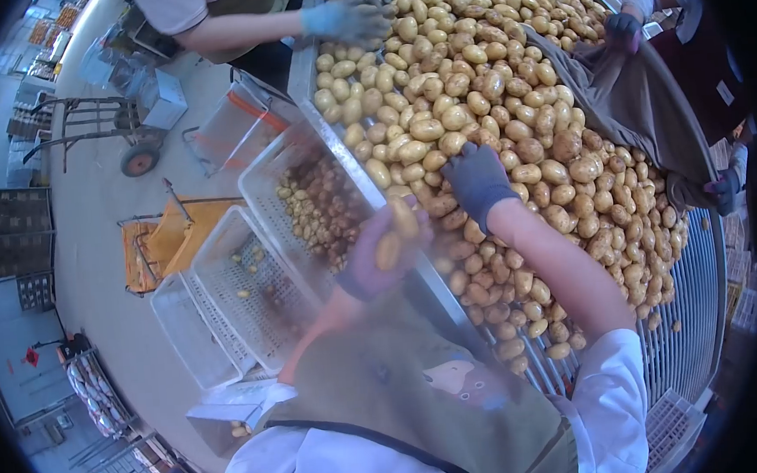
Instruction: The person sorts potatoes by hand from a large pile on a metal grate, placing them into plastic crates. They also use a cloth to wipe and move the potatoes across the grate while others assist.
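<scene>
A large heap of potatoes (509, 98) covers a slatted metal table (686, 304). My left hand (379, 249), in a purplish glove, is closed around a couple of potatoes (405, 220) beside the table's metal edge, above the crates. My right hand (477, 181), in a dark grey glove, rests on the heap with its fingertips down among the potatoes; whether it grips one is hidden. Just left of the table stands a white crate (257, 170) holding many small potatoes (316, 206).
Another crate (252, 288) holds a few potatoes. A co-worker's gloved hand (344, 20) touches the heap's far left. At the right, another person's gloved hands hold a dark cloth (621, 100). A hand truck (99, 132) and orange cart (179, 236) stand left.
</scene>
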Available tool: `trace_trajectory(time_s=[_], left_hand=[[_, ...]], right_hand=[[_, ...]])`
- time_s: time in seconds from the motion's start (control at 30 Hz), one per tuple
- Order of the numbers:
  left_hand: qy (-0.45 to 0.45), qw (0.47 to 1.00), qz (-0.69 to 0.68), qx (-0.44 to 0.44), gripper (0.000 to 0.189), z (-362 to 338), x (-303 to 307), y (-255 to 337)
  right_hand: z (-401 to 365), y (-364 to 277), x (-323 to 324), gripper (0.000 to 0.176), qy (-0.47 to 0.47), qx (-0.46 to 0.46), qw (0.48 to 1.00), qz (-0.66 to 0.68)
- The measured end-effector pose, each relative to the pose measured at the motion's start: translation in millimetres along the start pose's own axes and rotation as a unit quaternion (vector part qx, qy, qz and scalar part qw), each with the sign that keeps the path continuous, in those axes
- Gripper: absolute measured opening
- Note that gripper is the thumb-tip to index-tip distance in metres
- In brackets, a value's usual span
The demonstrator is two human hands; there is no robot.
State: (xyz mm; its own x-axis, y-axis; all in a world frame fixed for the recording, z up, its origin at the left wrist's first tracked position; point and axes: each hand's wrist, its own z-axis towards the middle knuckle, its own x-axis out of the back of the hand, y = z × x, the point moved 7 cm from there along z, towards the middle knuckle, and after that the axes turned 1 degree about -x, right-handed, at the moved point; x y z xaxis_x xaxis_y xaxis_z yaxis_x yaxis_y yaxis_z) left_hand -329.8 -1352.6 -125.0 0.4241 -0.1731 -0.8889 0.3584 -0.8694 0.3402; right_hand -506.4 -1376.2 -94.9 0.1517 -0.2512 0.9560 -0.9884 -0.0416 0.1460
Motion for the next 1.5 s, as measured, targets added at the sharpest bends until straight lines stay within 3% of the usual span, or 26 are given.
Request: trace_trajectory(time_s=[0.1,0.13,0.2,0.37,0.53,0.6,0.63,0.7,0.73,0.77,0.8,0.83,0.87,0.9,0.93,0.97,1.0,1.07,1.2,1.27,1.3,1.33,1.37,1.4,1.43,1.5], left_hand=[[0.096,0.992,-0.078,-0.033,0.055,3,14,-10],[0.094,0.992,-0.079,-0.034,0.055,5,10,-9],[-0.023,0.988,-0.150,-0.031,0.046,10,-17,-3],[-0.024,0.989,-0.141,-0.041,0.048,10,-26,5],[-0.017,0.989,-0.134,-0.056,0.046,3,-2,0],[0.065,0.972,0.187,-0.127,0.053,-13,4,15],[0.066,0.972,0.186,-0.131,0.053,-17,13,19],[-0.093,0.990,0.016,-0.101,0.057,-21,17,16],[-0.092,0.990,0.013,-0.104,0.057,-26,17,15],[-0.007,0.989,0.089,-0.119,0.054,-30,24,15],[0.073,0.975,0.165,-0.130,0.051,-32,28,19],[0.067,0.976,0.165,-0.126,0.051,-28,12,19],[0.060,0.991,0.035,-0.119,0.049,-23,-7,16],[0.053,0.988,-0.096,-0.106,0.049,-18,-18,11],[0.006,0.990,-0.100,-0.101,0.052,-16,-27,8],[-0.001,0.990,-0.104,-0.092,0.052,-13,-33,5],[0.007,0.992,-0.083,-0.095,0.053,-13,-40,3],[-0.012,0.992,-0.091,-0.082,0.057,-14,-54,-1],[-0.013,0.990,-0.103,-0.093,0.058,-16,-64,-8],[-0.049,0.991,-0.117,-0.032,0.062,-22,-71,-14],[-0.046,0.992,-0.114,-0.038,0.062,-25,-59,-20],[-0.016,0.960,0.215,-0.181,0.063,-31,-41,-14],[0.017,0.803,0.516,-0.298,0.064,-40,-42,-9],[-0.061,0.941,0.257,-0.213,0.064,-43,-76,-3],[-0.056,0.939,0.261,-0.218,0.064,-41,-76,-2],[-0.076,0.992,-0.063,-0.078,0.066,-31,-70,-18]], right_hand=[[17,7,0,0.012,-0.024,-0.006,1.000,0.011],[20,8,1,0.012,-0.056,0.022,0.998,0.033],[19,7,6,0.013,-0.089,0.053,0.993,0.051],[9,7,10,0.024,-0.137,0.046,0.986,0.083],[4,12,8,0.030,-0.105,0.057,0.988,0.097],[-5,15,7,0.029,-0.099,0.070,0.988,0.098],[-10,27,12,0.036,-0.039,0.031,0.986,0.158],[-22,35,25,0.042,0.019,-0.005,0.977,0.214],[-34,43,30,0.045,-0.011,-0.078,0.879,0.471],[-48,43,25,0.049,-0.040,-0.149,0.707,0.690],[-55,36,20,0.049,-0.038,-0.153,0.707,0.689],[-60,14,15,0.055,-0.070,-0.091,0.544,0.831],[-68,-5,20,0.061,-0.095,-0.025,0.352,0.931],[-78,-21,23,0.060,-0.134,-0.038,0.278,0.950],[-84,-32,19,0.060,-0.133,-0.040,0.239,0.961],[-88,-41,14,0.060,-0.132,-0.042,0.199,0.970],[-92,-45,15,0.060,-0.125,-0.049,0.201,0.970],[-100,-52,16,0.058,-0.127,-0.057,0.128,0.982],[-113,-53,16,0.057,-0.098,-0.054,0.163,0.980],[-121,-38,41,0.059,-0.004,-0.064,0.397,0.916],[-124,-42,39,0.059,-0.008,-0.057,0.395,0.917],[-131,-38,44,0.059,0.058,-0.034,0.574,0.816],[-136,-36,51,0.060,0.123,-0.009,0.725,0.677],[-137,-36,58,0.062,0.107,-0.009,0.755,0.646],[-138,-35,68,0.062,0.106,-0.001,0.753,0.649],[-132,-26,79,0.061,0.113,-0.070,0.737,0.663]])
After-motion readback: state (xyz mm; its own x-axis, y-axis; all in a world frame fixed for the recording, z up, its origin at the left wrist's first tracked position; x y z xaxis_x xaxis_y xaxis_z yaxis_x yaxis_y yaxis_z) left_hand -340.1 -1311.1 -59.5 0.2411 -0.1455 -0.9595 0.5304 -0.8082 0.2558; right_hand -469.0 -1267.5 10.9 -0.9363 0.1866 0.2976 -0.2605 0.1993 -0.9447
